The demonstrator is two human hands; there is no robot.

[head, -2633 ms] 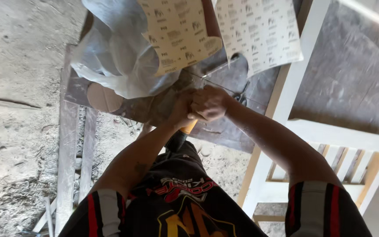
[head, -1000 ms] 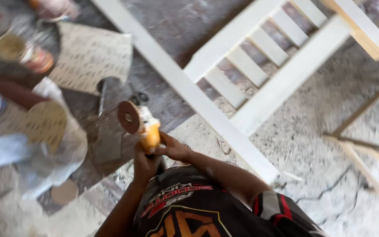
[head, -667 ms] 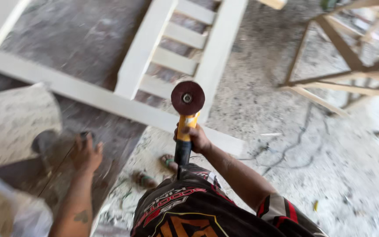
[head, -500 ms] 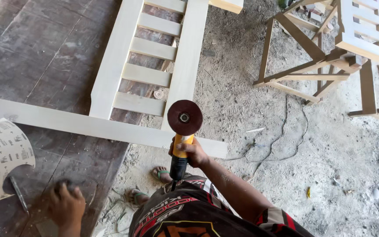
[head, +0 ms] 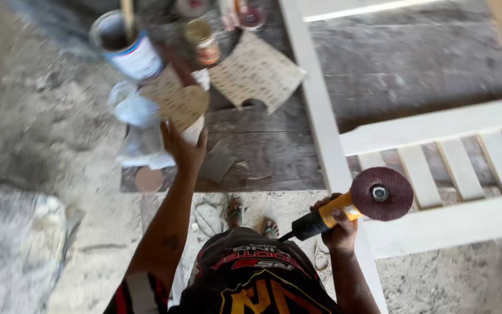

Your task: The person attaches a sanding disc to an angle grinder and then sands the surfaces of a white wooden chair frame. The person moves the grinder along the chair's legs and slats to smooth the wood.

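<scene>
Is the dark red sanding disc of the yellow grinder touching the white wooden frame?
No, the dark red sanding disc is held up above the white wooden frame by the right hand, facing the camera.

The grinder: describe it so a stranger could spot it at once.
Start at the white slatted wooden frame lying on the right. At its near rail, the right hand grips the grinder, a yellow and black tool. Its round dark red sanding disc sets it apart.

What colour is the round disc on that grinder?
Dark reddish-brown disc, on a yellow-and-black grinder; head view.
</scene>
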